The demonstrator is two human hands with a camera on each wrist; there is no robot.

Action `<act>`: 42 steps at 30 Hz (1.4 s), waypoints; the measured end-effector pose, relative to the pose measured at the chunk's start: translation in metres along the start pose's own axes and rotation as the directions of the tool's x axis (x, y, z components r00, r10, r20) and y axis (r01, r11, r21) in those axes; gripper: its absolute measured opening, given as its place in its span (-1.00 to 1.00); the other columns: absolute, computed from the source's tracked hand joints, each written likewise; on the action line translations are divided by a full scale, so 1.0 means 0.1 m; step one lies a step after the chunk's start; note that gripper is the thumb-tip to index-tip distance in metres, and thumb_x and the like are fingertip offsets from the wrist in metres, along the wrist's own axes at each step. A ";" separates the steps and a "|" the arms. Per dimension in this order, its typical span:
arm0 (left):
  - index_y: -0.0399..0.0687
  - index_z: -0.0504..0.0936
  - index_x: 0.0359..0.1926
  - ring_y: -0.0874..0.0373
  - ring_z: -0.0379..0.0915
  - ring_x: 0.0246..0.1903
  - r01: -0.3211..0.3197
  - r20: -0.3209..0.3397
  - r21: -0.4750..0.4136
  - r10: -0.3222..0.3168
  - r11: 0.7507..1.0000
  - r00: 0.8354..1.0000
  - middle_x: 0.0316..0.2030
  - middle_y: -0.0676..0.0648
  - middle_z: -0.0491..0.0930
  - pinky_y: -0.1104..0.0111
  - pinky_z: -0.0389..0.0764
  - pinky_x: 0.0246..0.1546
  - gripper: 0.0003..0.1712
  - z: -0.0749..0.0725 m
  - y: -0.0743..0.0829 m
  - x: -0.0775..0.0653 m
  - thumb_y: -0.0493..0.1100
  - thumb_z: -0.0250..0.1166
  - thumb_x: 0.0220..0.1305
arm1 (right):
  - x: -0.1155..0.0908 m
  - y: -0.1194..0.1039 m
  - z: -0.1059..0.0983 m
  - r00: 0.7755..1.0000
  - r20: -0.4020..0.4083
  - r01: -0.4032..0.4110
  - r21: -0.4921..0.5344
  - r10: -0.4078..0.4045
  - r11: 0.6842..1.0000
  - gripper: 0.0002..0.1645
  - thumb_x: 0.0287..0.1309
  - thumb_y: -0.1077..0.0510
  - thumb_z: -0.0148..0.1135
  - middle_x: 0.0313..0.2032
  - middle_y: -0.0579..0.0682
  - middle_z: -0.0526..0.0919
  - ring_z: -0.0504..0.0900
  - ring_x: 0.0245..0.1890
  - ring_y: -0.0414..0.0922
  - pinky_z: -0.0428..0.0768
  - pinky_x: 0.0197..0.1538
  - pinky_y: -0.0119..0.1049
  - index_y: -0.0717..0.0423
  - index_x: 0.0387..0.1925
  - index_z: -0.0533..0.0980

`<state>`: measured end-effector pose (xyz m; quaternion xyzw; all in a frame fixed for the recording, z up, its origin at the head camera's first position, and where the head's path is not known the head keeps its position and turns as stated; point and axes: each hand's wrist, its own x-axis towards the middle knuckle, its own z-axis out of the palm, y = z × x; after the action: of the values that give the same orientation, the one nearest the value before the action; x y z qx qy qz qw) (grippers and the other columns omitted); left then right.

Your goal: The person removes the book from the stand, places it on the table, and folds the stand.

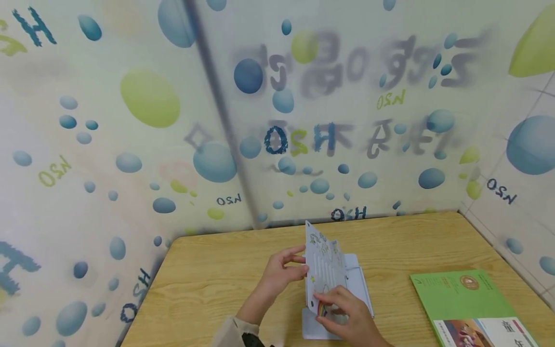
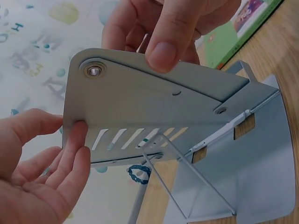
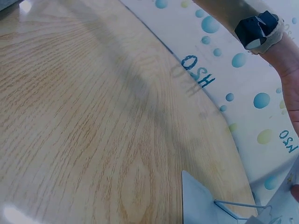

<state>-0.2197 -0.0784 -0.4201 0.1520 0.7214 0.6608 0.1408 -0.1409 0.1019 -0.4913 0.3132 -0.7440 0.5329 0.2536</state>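
A white metal book stand (image 1: pixel 327 262) with cartoon prints and slots stands on the table, its panel tilted up from the base plate (image 1: pixel 318 327). My left hand (image 1: pixel 282 270) pinches the panel's left edge, thumb on one face and fingers on the other. Near the panel's lower corner, my right hand (image 1: pixel 349 315) grips the edge between thumb and fingers. From below, the left wrist view shows the panel's underside (image 2: pixel 126 102), a bent wire support (image 2: pixel 175 161) and the hinged base (image 2: pixel 224 172). Only part of the base (image 3: pixel 198 198) appears in the right wrist view.
A green book (image 1: pixel 464 294) with a picture on its cover lies at the right of the wooden table (image 1: pixel 208 284). Behind the table rises a wall (image 1: pixel 282 193) with a bubble pattern; another wall meets its right side.
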 end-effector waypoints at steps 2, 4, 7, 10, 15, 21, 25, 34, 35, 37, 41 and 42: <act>-0.27 0.40 0.17 0.04 0.58 -0.36 0.004 -0.005 0.002 -0.004 1.000 1.000 -0.16 -0.21 0.52 0.26 0.59 -0.27 -0.44 0.02 0.02 0.00 -0.29 0.28 0.12 | -0.01 -0.01 -0.01 1.000 -0.007 0.002 0.008 -0.002 1.000 -0.42 -0.26 0.42 0.43 -0.35 -0.04 0.51 0.57 -0.34 -0.20 0.59 -0.49 -0.41 0.20 -0.05 0.55; -0.26 0.41 0.17 0.04 0.58 -0.36 0.007 -0.007 0.004 -0.007 1.000 1.000 -0.16 -0.21 0.52 0.26 0.59 -0.27 -0.44 0.05 0.04 0.01 -0.28 0.28 0.12 | 0.00 -0.03 -0.02 1.000 -0.018 0.004 0.015 -0.004 1.000 -0.42 -0.29 0.46 0.43 -0.36 -0.03 0.51 0.58 -0.35 -0.19 0.59 -0.50 -0.41 0.23 -0.07 0.55; -0.26 0.41 0.17 0.04 0.59 -0.37 0.002 -0.003 0.005 -0.002 1.000 1.000 -0.16 -0.21 0.53 0.27 0.60 -0.28 -0.44 0.09 0.08 0.03 -0.28 0.29 0.11 | 0.04 -0.14 -0.07 1.000 -0.027 0.002 0.033 -0.001 0.999 -0.41 -0.34 0.54 0.40 -0.38 0.01 0.51 0.58 -0.37 -0.17 0.59 -0.51 -0.38 0.29 -0.10 0.55; -0.25 0.42 0.17 0.04 0.59 -0.37 0.005 0.002 0.008 -0.005 1.000 1.000 -0.17 -0.21 0.54 0.27 0.60 -0.29 -0.44 0.14 0.11 0.05 -0.28 0.29 0.11 | 0.06 -0.18 -0.13 1.000 -0.027 0.003 0.056 -0.001 0.998 -0.41 -0.34 0.58 0.37 -0.37 0.03 0.51 0.56 -0.38 -0.17 0.60 -0.52 -0.35 0.32 -0.10 0.53; -0.28 0.41 0.16 0.03 0.60 -0.38 0.004 0.014 -0.006 -0.004 1.000 1.000 -0.19 -0.20 0.55 0.25 0.60 -0.31 -0.44 0.22 0.17 0.09 -0.29 0.29 0.11 | 0.03 -0.19 -0.19 0.999 -0.051 -0.005 0.033 0.007 0.999 -0.38 -0.35 0.58 0.38 -0.36 0.03 0.51 0.53 -0.38 -0.16 0.59 -0.53 -0.37 0.32 -0.09 0.51; -0.30 0.42 0.14 0.04 0.61 -0.40 -0.014 0.012 -0.010 0.014 1.000 1.000 -0.25 -0.13 0.57 0.25 0.61 -0.34 -0.42 0.31 0.15 0.15 -0.25 0.32 0.07 | 0.11 -0.40 -0.26 0.990 -0.099 -0.104 -0.030 0.101 0.994 -0.44 -0.35 0.54 0.40 -0.38 0.00 0.54 0.54 -0.42 -0.17 0.59 -0.56 -0.35 0.32 -0.14 0.53; -0.25 0.44 0.14 0.02 0.61 -0.39 0.016 -0.008 -0.032 -0.017 0.999 1.000 -0.26 -0.14 0.59 0.24 0.61 -0.34 -0.43 0.39 0.19 0.17 -0.28 0.33 0.05 | 0.02 -0.28 -0.28 0.985 -0.119 -0.133 -0.074 0.123 0.988 -0.41 -0.38 0.50 0.44 -0.37 0.00 0.57 0.57 -0.41 -0.18 0.59 -0.56 -0.34 0.30 -0.13 0.53; -0.20 0.44 0.15 0.00 0.61 -0.38 0.051 -0.019 -0.040 -0.051 0.998 0.999 -0.24 -0.14 0.59 0.21 0.60 -0.30 -0.45 0.52 0.24 0.20 -0.30 0.31 0.09 | -0.10 -0.14 -0.36 0.986 -0.133 -0.116 -0.144 0.097 0.983 -0.40 -0.31 0.41 0.46 -0.28 -0.06 0.61 0.61 -0.38 -0.22 0.57 -0.51 -0.45 0.14 -0.08 0.56; -0.20 0.44 0.15 0.00 0.61 -0.38 0.051 -0.017 -0.039 -0.051 0.998 0.999 -0.24 -0.13 0.59 0.21 0.60 -0.30 -0.45 0.53 0.24 0.20 -0.30 0.31 0.09 | -0.10 -0.14 -0.37 0.986 -0.138 -0.113 -0.154 0.092 0.982 -0.39 -0.32 0.42 0.47 -0.28 -0.07 0.62 0.62 -0.38 -0.23 0.57 -0.50 -0.45 0.13 -0.08 0.56; -0.19 0.45 0.15 0.01 0.61 -0.38 0.051 -0.017 -0.037 -0.052 0.998 0.998 -0.24 -0.13 0.58 0.22 0.60 -0.30 -0.45 0.56 0.25 0.22 -0.29 0.32 0.09 | -0.11 -0.15 -0.39 0.986 -0.142 -0.108 -0.169 0.084 0.980 -0.37 -0.34 0.44 0.46 -0.27 -0.07 0.62 0.61 -0.36 -0.23 0.57 -0.48 -0.47 0.12 -0.07 0.56; -0.21 0.45 0.14 -0.01 0.61 -0.38 0.041 -0.016 -0.050 -0.042 0.998 0.999 -0.23 -0.16 0.57 0.22 0.60 -0.30 -0.45 0.60 0.25 0.24 -0.30 0.32 0.08 | -0.12 -0.16 -0.42 0.988 -0.141 -0.085 -0.184 0.059 0.979 -0.35 -0.36 0.47 0.46 -0.28 -0.04 0.62 0.61 -0.32 -0.24 0.57 -0.42 -0.49 0.16 -0.06 0.55; -0.21 0.45 0.14 -0.02 0.61 -0.38 0.039 -0.015 -0.056 -0.040 0.998 0.999 -0.22 -0.17 0.57 0.22 0.60 -0.30 -0.45 0.61 0.25 0.24 -0.30 0.32 0.08 | -0.12 -0.16 -0.43 0.989 -0.142 -0.068 -0.182 0.042 0.981 -0.34 -0.37 0.48 0.45 -0.29 -0.02 0.62 0.61 -0.32 -0.23 0.57 -0.39 -0.50 0.19 -0.06 0.55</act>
<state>-0.2160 -0.0114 -0.4008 0.1285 0.7067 0.6788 0.1524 -0.1193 0.1417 -0.4762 0.2302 -0.7797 0.4881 0.3175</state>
